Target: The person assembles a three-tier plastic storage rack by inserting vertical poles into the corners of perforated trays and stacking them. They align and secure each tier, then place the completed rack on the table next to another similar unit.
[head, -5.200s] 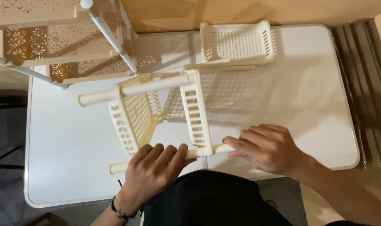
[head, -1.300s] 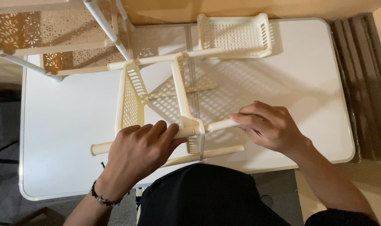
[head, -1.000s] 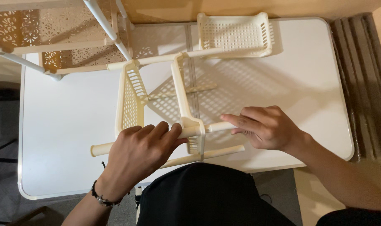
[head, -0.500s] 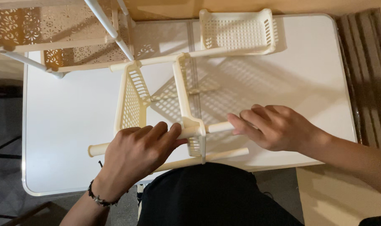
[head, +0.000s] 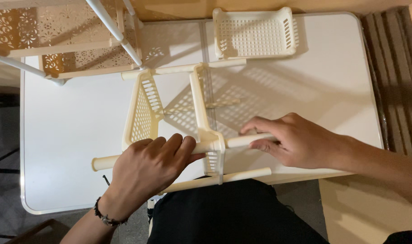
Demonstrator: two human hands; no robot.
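While the cream plastic rack (head: 179, 122) lies tipped on its side across the middle of the white worktop (head: 70, 135), both of the person's hands are on one of its round poles (head: 170, 151), the one running left to right near the front edge. The left hand (head: 147, 169) is clenched over that pole from above, its fingers (head: 176, 144) curled across the tube just left of the corner joint where a perforated shelf panel (head: 213, 149) meets it. Only the pole's left end pokes out beyond the knuckles. On the other side of the joint, the right hand (head: 296, 142) grasps the same pole's right end, fingers (head: 255, 126) lying along and over it; whether the thumb wraps fully underneath is hard to say from this angle. So the joint sits between the two hands, close to both.

A second pole (head: 224, 177) lies parallel just nearer the person, at the worktop's front edge, touched by neither hand as far as I can see. The rack's other panel (head: 142, 113) slants up toward the back. A separate cream basket shelf (head: 255, 34) rests flat at the far edge, well apart from the hands. An ornate patterned stand with white tubes (head: 70, 40) occupies the far left corner. A dark beaded bracelet (head: 107, 218) circles the left wrist.
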